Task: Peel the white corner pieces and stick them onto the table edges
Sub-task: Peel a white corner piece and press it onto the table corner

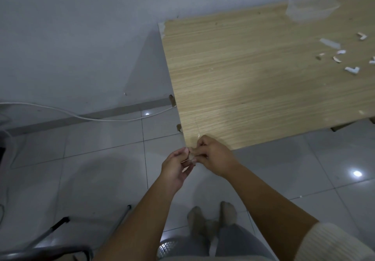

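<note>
A small white corner piece (190,158) sits pinched between both hands just off the near corner of the surface (253,82), mostly hidden by the fingers, so its shape is hard to make out. The left hand (177,168) curls round it from below, with a thin tan strip showing at its fingertips; the right hand (213,155) pinches it from above. More white L-shaped pieces (352,69) and curled backing scraps (336,59) lie scattered far across the pale wood-grain top, partly cut off at the right edge. A clear plastic box (310,9) stands near the far wall, blurred. Glossy grey floor tiles (91,159) reflect lamps, and a white cable (81,116) runs along the skirting.
</note>
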